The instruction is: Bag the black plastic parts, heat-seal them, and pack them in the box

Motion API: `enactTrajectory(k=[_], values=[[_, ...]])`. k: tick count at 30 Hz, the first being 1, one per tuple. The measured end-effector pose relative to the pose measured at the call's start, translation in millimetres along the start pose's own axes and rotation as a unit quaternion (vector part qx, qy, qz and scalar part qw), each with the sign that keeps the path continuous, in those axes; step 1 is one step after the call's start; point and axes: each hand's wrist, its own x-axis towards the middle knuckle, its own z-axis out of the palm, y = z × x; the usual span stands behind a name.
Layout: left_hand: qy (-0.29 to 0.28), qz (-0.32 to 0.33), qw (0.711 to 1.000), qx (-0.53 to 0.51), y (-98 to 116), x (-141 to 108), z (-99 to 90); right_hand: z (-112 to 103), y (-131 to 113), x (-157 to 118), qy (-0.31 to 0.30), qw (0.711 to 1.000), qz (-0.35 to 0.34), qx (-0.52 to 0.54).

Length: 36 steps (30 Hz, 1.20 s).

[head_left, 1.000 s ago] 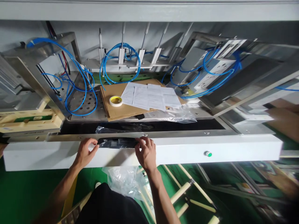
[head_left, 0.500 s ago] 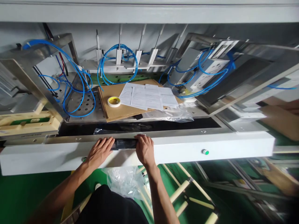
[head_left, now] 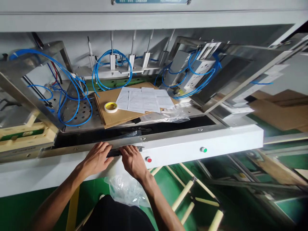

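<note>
A dark, glossy black strip (head_left: 114, 152) lies along the front edge of the machine, mostly covered by my hands. Its exact kind is not clear. My left hand (head_left: 97, 158) grips the left part, fingers bent over the top and thumb below. Close beside it, my right hand (head_left: 132, 160) is closed over the strip's right part, with a thin dark end sticking out past the knuckles. Both hands rest at the white front panel (head_left: 178, 147). Behind them, clear plastic film (head_left: 134, 134) lies at the dark slot.
Cardboard sheets (head_left: 108, 118), papers (head_left: 144, 100) and a tape roll (head_left: 111, 107) lie inside the machine, amid blue hoses (head_left: 77, 109) and cylinders. A red button (head_left: 149, 159) and green button (head_left: 204, 149) project from the panel. Below hangs a clear plastic bag (head_left: 127, 191).
My hands have come closer together, the right one moving left along the strip, so less of it shows between them. A red button is now visible to their right. The view has shifted.
</note>
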Motion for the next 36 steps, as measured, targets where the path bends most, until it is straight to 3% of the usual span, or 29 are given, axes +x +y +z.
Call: enactTrajectory(k=[4, 10, 17, 24, 26, 28, 30, 32, 34, 36], values=[[0.017, -0.013, 1.000, -0.006, -3, 6, 1.6, -6, 4, 16, -0.021, 0.999, 0.028, -0.013], [0.016, -0.019, 0.998, -0.052, -19, 16, 20.1, -3, 9, 41, -0.060, 0.996, 0.062, -0.029], [0.029, -0.015, 0.999, -0.040, -18, 18, 31.5, 4, 9, 41, -0.068, 0.995, 0.058, -0.039], [0.031, -0.001, 0.999, 0.016, -13, 0, 28.0, 10, 11, 39, -0.027, 0.996, 0.080, -0.035], [0.013, 0.012, 1.000, 0.015, -15, -6, 26.4, 10, 9, 30, 0.024, 0.996, 0.077, -0.025], [0.001, 0.008, 1.000, 0.007, -16, -10, 23.3, 13, 1, 13, 0.126, 0.988, 0.094, 0.006], [-0.003, -0.007, 1.000, -0.030, -14, -12, 17.8, 19, -11, -9, 0.239, 0.955, 0.160, 0.069], [-0.017, -0.041, 0.994, -0.097, -8, -15, 10.9, 27, -27, -29, 0.304, 0.893, 0.281, 0.178], [-0.036, -0.117, 0.973, -0.195, 2, -22, 5.1, 33, -44, -43, 0.298, 0.800, 0.398, 0.336], [-0.061, -0.219, 0.922, -0.313, 14, -35, 3.4, 35, -57, -48, 0.242, 0.710, 0.443, 0.491]])
